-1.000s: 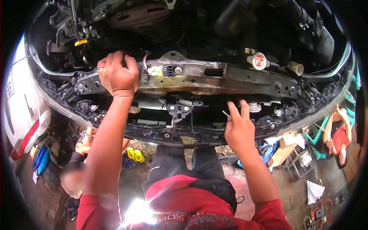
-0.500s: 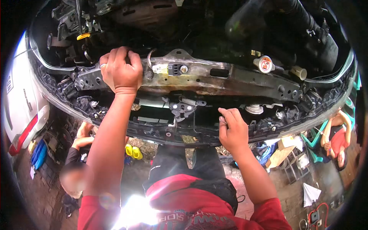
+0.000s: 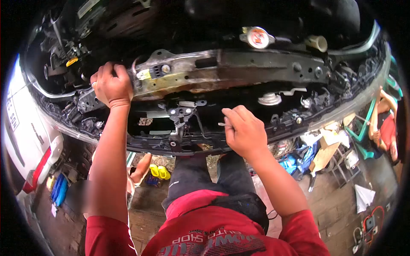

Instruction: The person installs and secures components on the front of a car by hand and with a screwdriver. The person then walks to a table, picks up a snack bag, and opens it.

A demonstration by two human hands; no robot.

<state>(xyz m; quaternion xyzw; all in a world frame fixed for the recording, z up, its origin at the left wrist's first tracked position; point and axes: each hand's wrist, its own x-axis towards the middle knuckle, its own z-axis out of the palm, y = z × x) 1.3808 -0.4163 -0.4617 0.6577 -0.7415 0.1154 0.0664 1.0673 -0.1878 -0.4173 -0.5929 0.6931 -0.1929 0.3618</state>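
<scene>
My left hand is closed over the upper edge of the metal radiator support bar at the front of a car's engine bay. My right hand is closed in a pinch below the bar, right of the hood latch. A thin, pale metal piece sticks out between its thumb and fingers; the rest is hidden in the hand. The latch has a spring on top and a thin rod or cable hanging beside it. A radiator cap with a warning label lies behind the bar.
The black front frame edge runs before my legs. A white car stands at left. Yellow shoes and a blue bundle lie on the ground. Two other people are partly visible, one seated at right.
My view has shifted, so the bar and latch appear further left and higher. My right hand has moved closer to the latch, and the thin metal piece now shows. My left hand stays on the bar.
</scene>
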